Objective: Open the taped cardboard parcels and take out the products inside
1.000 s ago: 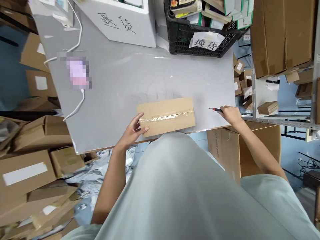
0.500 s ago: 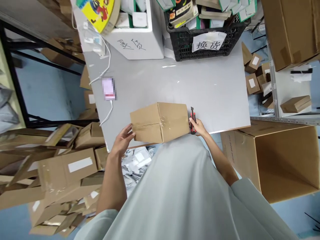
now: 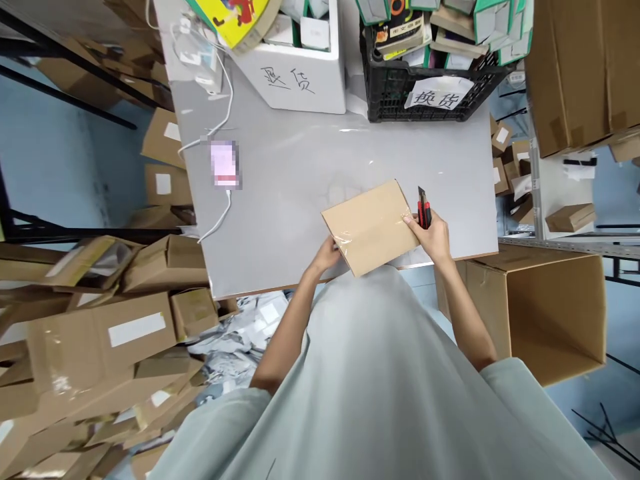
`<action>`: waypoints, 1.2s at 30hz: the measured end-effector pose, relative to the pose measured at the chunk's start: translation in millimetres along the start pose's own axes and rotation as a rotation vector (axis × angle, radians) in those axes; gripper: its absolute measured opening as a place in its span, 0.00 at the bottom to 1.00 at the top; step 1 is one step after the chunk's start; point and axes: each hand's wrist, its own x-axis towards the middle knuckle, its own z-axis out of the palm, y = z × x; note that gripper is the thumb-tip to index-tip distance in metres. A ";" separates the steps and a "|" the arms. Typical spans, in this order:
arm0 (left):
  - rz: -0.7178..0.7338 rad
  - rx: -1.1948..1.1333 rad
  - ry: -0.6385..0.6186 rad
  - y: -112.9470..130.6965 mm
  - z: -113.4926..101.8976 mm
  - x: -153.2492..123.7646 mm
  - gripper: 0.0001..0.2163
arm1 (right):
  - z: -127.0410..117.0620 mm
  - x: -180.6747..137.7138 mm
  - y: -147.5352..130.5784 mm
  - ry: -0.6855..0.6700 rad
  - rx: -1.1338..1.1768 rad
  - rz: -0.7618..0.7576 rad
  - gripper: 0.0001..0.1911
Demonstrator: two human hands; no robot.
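A brown cardboard box (image 3: pixel 373 223) with clear tape on it is tilted at the front edge of the grey table (image 3: pixel 280 180). My left hand (image 3: pixel 327 255) grips its lower left side, with the fingertips partly hidden behind the cardboard. At the box's right end, my right hand (image 3: pixel 433 237) rests its thumb on the top face. That same hand holds a red and black utility knife (image 3: pixel 424 210), its dark blade end pointing away from me.
At the back stand a white foam box (image 3: pixel 300 83) and a black crate (image 3: pixel 425 100), both filled with books and small boxes. A phone-like blurred device (image 3: pixel 225 165) with a white cable lies left. Cardboard boxes (image 3: pixel 100 340) pile up at left; a large open carton (image 3: pixel 555 313) is at right.
The box has shifted right and been turned, so another face shows. Both my hands have moved right with it, and the knife is now raised beside the box's right end.
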 end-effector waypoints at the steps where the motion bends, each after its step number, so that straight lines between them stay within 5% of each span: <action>1: 0.034 0.013 0.056 9.1 -6.3 -2.1 0.35 | 1.8 -3.2 -3.2 0.003 -0.023 0.003 0.27; 5: 0.237 0.113 0.300 58.1 -36.8 -16.9 0.24 | 7.9 -13.1 -13.4 0.052 -0.148 0.043 0.29; 11: 0.286 0.180 0.179 107.2 -44.4 -25.2 0.20 | 0.9 -35.5 -38.5 0.161 -0.482 0.141 0.31; 15: 0.280 0.091 0.110 102.3 -50.4 -24.3 0.24 | 4.1 -78.1 -70.6 0.151 -0.464 0.134 0.30; 20: 0.264 -0.040 0.049 93.8 -58.1 -25.2 0.28 | 30.3 -122.9 -119.6 -0.237 -0.317 -0.023 0.26; 25: 0.296 -0.078 0.034 90.5 -57.3 -26.2 0.25 | 52.7 -124.7 -149.8 -0.350 -0.375 -0.051 0.26; 36: 0.348 -0.016 0.093 91.5 -38.6 -24.5 0.23 | 60.5 -125.2 -187.5 -0.434 -0.730 0.046 0.27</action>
